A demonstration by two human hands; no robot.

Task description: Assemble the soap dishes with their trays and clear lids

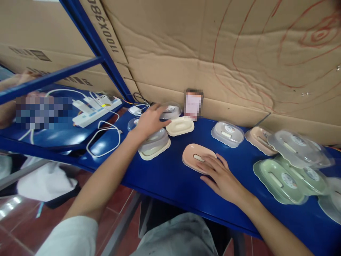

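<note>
My left hand rests palm down on the clear lid of a cream soap box on the blue shelf, its fingers spread toward a second clear lid behind. My right hand lies flat with fingers apart, its fingertips on the near edge of a pink oval tray. A cream tray sits between the two hands, further back.
A clear lid, a beige tray, green trays with clear lids and a stacked clear lid lie to the right. A white power strip with cables sits at left. Cardboard backs the shelf.
</note>
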